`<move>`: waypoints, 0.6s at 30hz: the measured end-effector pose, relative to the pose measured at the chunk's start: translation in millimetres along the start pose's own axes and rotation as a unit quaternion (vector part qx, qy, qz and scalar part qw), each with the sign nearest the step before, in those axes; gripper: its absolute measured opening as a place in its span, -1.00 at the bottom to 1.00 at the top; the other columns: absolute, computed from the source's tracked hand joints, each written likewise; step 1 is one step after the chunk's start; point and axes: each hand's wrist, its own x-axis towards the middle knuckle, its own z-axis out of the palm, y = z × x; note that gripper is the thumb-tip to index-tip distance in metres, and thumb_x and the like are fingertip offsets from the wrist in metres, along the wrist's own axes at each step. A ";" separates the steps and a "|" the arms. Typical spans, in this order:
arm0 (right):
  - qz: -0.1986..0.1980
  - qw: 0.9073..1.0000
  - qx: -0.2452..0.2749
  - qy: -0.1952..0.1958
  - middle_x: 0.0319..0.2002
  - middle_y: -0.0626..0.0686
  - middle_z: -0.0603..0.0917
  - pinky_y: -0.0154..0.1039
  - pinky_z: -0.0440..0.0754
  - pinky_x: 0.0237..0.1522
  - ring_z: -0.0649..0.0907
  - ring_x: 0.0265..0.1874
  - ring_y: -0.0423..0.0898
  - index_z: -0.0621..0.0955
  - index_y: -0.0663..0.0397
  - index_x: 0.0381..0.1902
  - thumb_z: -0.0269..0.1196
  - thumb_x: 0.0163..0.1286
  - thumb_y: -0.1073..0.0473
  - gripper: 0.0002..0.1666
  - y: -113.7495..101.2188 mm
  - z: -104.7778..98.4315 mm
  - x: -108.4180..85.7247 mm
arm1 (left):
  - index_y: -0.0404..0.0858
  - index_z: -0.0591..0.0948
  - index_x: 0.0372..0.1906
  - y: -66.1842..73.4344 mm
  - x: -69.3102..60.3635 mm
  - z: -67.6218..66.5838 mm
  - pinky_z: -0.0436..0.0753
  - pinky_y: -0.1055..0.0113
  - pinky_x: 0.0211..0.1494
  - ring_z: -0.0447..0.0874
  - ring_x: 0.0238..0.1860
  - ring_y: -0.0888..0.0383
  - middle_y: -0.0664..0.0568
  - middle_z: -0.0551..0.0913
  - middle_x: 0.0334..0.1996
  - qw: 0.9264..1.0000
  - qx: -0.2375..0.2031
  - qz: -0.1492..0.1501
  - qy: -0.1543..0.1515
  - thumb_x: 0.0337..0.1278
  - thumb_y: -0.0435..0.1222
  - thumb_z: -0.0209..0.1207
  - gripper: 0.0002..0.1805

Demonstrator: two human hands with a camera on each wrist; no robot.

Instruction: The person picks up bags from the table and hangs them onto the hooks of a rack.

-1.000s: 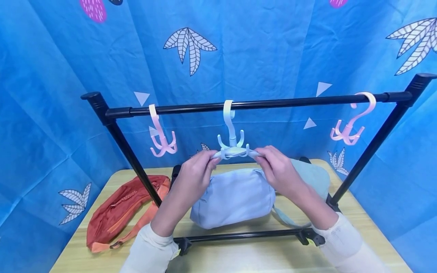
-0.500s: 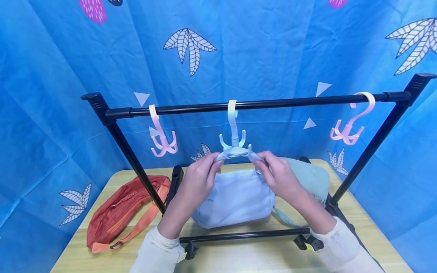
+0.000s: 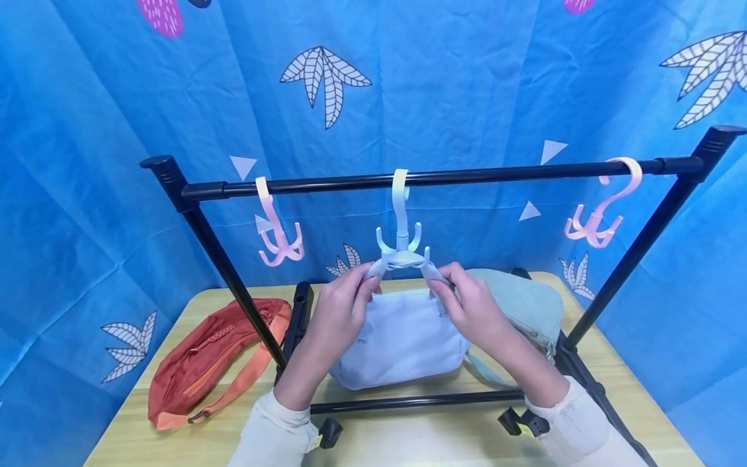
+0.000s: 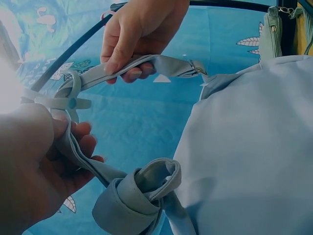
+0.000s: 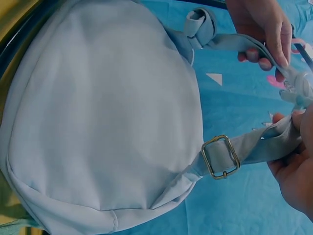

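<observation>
Pale blue fabric forms the strap [image 5: 271, 147] gripped on both sides of the pale blue hook [image 3: 400, 207], and its seating is the main point of risk. Uneven release could let the strap slide off the short prongs, since the folded band appears bulky for them; a downward pull from one side could also twist the hook or shift it along the bar. The left hand [image 3: 340, 305] has its fingers curled in, the thumb pressing the strap against the forefinger with no visible gap beyond the fabric's thickness. The right hand [image 3: 475, 305] pinches the opposite length in the same manner. Below the hands, the bag [image 3: 403, 340] is positioned over the middle of the tabletop [image 3: 420, 444], towards the far edge; whether its base bears on the surface cannot be determined. A rolled strap bundle [image 4: 129, 205] beside the bag could snag if the strap is drawn through. Along the left edge of the tabletop lies a red bag [image 3: 216, 357]; a green bag [image 3: 525, 301] occupies the far right corner area. The upper bar [image 3: 496, 174] carries the hook near mid-span, with a pink hook [image 3: 280, 243] at left and another at right, before a blue backdrop [image 3: 467, 97].
</observation>
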 end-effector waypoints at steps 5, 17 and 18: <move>0.006 1.000 -0.010 0.001 -0.34 0.05 0.71 -0.37 0.67 -0.42 0.58 -0.44 -0.21 0.55 0.20 -0.11 0.28 0.46 0.38 -0.88 -1.6 0.0 -3.6 | -0.34 0.64 0.15 -1.5 -1.8 0.0 0.84 0.26 -0.13 0.78 -0.26 0.11 -0.09 0.80 -0.24 1.000 0.002 0.006 0.004 0.47 -0.32 0.19 -0.72; 0.004 1.000 -0.011 0.012 -0.19 0.11 0.81 -0.15 0.84 -0.26 0.75 -0.26 -0.08 0.63 0.24 0.07 0.30 0.43 0.39 -0.73 0.1 -3.8 -14.1 | -0.27 0.61 0.31 -2.3 -4.6 -4.4 0.80 0.10 0.05 0.82 0.04 -0.07 -0.19 0.77 0.10 1.000 0.014 -0.014 -0.008 0.51 -0.26 0.16 -0.62; 0.003 1.000 -0.010 0.013 -0.18 0.10 0.81 -0.14 0.84 -0.25 0.75 -0.25 -0.07 0.63 0.24 0.08 0.30 0.43 0.40 -0.72 0.2 -4.0 -15.0 | -0.26 0.61 0.32 -2.4 -5.1 -4.7 0.80 0.09 0.05 0.82 0.05 -0.07 -0.19 0.76 0.11 1.000 0.015 -0.015 -0.009 0.51 -0.25 0.16 -0.61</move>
